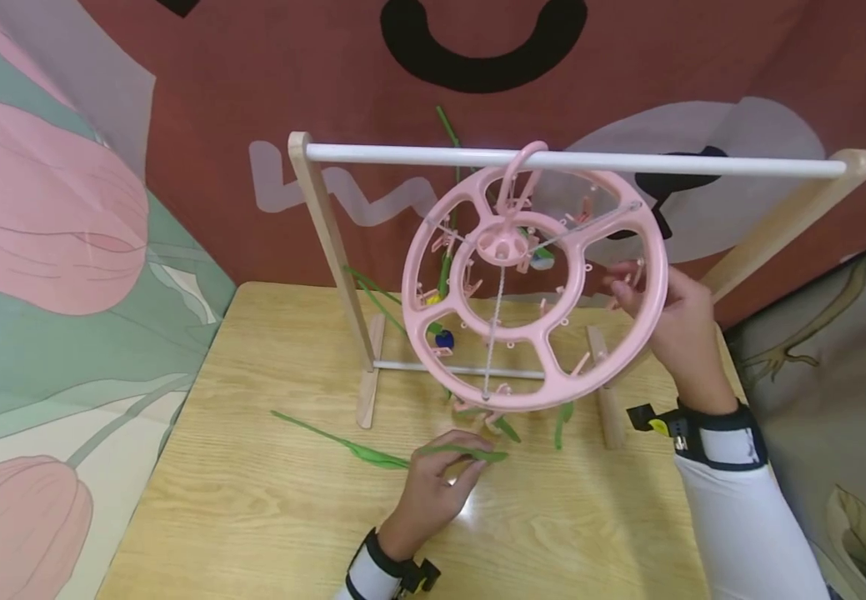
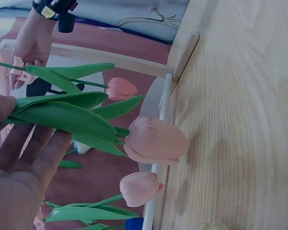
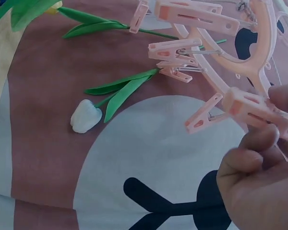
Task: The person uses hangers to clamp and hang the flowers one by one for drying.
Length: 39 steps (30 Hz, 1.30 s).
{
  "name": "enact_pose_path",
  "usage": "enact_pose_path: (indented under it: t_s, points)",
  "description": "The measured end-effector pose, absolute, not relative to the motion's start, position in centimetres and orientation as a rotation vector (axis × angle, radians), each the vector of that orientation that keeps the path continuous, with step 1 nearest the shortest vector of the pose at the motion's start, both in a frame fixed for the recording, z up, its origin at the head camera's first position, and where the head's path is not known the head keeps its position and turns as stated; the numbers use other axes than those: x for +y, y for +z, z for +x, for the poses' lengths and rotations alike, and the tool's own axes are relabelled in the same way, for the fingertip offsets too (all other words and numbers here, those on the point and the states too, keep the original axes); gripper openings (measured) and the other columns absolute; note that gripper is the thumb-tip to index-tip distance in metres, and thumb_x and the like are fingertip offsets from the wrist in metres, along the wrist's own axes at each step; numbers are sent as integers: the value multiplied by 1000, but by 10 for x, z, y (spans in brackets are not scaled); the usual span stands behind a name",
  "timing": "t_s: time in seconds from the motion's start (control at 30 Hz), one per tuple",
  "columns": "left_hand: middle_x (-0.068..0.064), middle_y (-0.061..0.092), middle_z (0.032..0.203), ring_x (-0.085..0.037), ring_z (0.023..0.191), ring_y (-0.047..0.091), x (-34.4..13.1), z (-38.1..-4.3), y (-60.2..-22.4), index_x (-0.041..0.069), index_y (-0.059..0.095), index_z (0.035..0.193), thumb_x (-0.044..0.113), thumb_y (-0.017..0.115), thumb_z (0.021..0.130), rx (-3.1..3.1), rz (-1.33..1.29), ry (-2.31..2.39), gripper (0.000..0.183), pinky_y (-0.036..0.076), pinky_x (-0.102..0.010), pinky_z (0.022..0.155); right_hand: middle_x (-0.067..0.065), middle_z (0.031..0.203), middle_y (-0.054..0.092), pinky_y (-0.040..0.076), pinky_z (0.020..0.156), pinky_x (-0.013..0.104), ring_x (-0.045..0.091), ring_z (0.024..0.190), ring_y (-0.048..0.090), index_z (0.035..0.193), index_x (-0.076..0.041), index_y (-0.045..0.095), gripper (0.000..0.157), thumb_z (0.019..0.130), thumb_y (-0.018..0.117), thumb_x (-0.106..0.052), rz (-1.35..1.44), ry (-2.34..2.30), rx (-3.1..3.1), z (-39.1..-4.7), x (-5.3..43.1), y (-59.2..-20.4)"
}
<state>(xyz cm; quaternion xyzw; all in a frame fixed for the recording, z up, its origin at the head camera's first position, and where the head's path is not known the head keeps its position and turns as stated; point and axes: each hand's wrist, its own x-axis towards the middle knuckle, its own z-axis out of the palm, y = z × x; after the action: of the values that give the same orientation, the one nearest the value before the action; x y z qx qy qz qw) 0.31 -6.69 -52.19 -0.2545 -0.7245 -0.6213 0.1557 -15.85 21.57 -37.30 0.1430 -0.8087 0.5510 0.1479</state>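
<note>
My left hand [image 1: 436, 487] pinches a pink tulip [image 2: 156, 140] by its green leaves and stem, below the front rim of a round pink clip hanger [image 1: 417, 329]. In the left wrist view the bloom points away from the fingers; the head view shows mostly its green leaf. At the hanger's right side, my right hand [image 1: 676, 325] grips a pink clothespin [image 3: 249, 108] between thumb and fingers. No flower shows in that clothespin. A white tulip [image 3: 86, 116] hangs from another clip close by. More pink tulips [image 2: 140, 189] hang around the held one.
The hanger hooks over the white bar [image 1: 417, 156] of a wooden stand [image 1: 331, 250] on the wooden table [image 1: 237, 500]. Blue [image 1: 444, 339] and yellow [image 1: 433, 299] blooms hang on its left side. A printed cloth [image 1: 215, 150] stands close behind.
</note>
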Motion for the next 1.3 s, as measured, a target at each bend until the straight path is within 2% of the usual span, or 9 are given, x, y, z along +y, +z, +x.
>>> enact_pose_path:
  t_s: [0.17,0.37,0.43,0.6,0.8,0.97,1.03,1.17,1.3]
  points:
    - [-14,73,110,-24,101,74,-64,3,-519,1,72,110,-10,70,91,-2094,-767,-1703,22,63,-27,87,-2,98,71,53,71,15,9,86,69,110,7,68,18,92,72,3,479,1539,-2314,-152,218,-374]
    - [-17,75,109,-25,103,74,-63,6,-524,1,72,111,-11,71,89,-2081,-777,-1691,24,62,-30,91,1,110,73,57,85,13,10,98,71,122,7,66,39,85,73,15,589,1553,-2310,-131,222,-379]
    - [-17,75,109,-25,103,74,-63,7,-526,0,73,110,-10,71,89,-2082,-770,-1699,24,62,-32,92,6,114,73,57,89,14,12,102,71,126,9,64,45,82,71,20,657,1608,-2289,-124,224,-382]
    - [-14,76,112,-26,107,73,-64,11,-530,2,73,112,-10,71,90,-2105,-721,-1716,25,61,-34,95,11,117,72,58,88,15,12,103,71,127,12,63,53,78,70,27,793,1632,-2261,-108,225,-387]
    - [-16,75,115,-26,111,72,-62,14,-531,0,71,116,-11,68,92,-2079,-744,-1756,27,60,-37,98,15,112,73,56,80,12,8,91,67,121,4,69,58,70,77,28,793,1444,-2313,-94,215,-394]
    - [-13,76,115,-25,111,71,-57,16,-532,2,73,115,-13,68,90,-2082,-713,-1802,30,61,-34,95,4,104,73,52,77,9,6,84,61,115,-3,73,57,65,85,22,719,1296,-2318,-77,202,-404]
    - [-14,76,113,-26,110,72,-56,16,-532,-1,72,113,-13,68,91,-2065,-706,-1828,26,62,-34,93,1,103,72,52,76,9,7,82,60,112,-2,73,54,65,84,23,702,1331,-2295,-69,195,-411]
    - [-18,75,112,-29,107,73,-51,14,-530,-4,71,114,-10,67,93,-2038,-721,-1842,23,63,-33,90,7,93,69,54,75,11,9,80,60,108,5,71,52,63,81,28,698,1507,-2186,-57,180,-430]
    - [-19,74,115,-29,106,73,-45,11,-533,-3,70,117,-13,68,91,-2020,-743,-1817,29,63,-31,88,7,87,65,55,75,12,10,80,61,104,6,71,50,62,81,29,703,1574,-2134,-48,167,-443]
